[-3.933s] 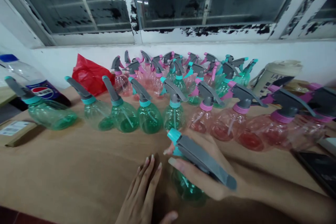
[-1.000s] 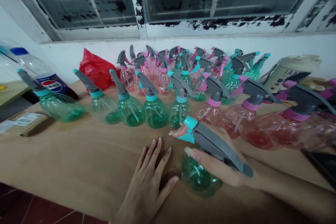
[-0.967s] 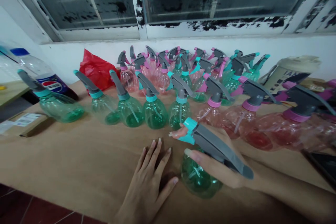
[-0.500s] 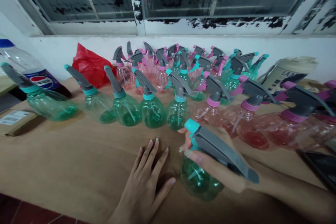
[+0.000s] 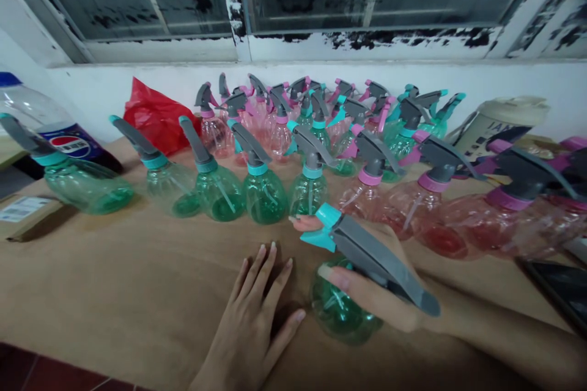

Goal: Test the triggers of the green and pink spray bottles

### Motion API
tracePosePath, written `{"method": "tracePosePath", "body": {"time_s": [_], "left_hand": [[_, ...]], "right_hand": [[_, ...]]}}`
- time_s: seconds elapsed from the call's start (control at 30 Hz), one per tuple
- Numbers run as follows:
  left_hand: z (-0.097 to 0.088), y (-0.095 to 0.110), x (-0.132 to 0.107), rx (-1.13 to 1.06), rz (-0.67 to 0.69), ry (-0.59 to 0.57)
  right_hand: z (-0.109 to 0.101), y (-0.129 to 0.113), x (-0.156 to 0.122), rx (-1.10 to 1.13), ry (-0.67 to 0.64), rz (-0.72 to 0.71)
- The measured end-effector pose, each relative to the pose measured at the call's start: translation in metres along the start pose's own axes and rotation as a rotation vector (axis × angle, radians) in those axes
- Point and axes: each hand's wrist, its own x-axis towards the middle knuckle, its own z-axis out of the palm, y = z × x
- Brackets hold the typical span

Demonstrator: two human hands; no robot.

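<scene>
My right hand (image 5: 367, 293) is wrapped round the neck of a green spray bottle (image 5: 342, 305) with a grey and turquoise trigger head. The thumb lies along the near side, and a finger sticks out past the turquoise nozzle; the other fingers are mostly hidden behind the bottle. To its left, my left hand (image 5: 257, 311) rests flat on the brown table (image 5: 114, 293), fingers spread, holding nothing. Just beyond the hands runs a row of spray bottles: several green ones (image 5: 265, 195) on the left, several pink ones (image 5: 360, 198) on the right.
More pink and green spray bottles (image 5: 279, 131) crowd together by the wall. A red plastic bag (image 5: 156, 119) and a Pepsi bottle (image 5: 68, 140) stand at the left, near a flat cardboard box (image 5: 27, 214). At the right are a beige container (image 5: 504, 125) and a dark flat device (image 5: 557, 287).
A finger of my right hand has straightened away from the turquoise trigger, which now sticks out further from the head. The bottle has shifted slightly left. My left hand stays in place.
</scene>
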Motion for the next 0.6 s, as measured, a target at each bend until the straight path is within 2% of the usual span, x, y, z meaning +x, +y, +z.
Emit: {"method": "tracePosePath", "body": {"time_s": [0.6], "left_hand": [[0.0037, -0.0014, -0.0014, 0.019, 0.017, -0.008]], "right_hand": [[-0.0005, 0.001, -0.0024, 0.049, 0.009, -0.029]]}}
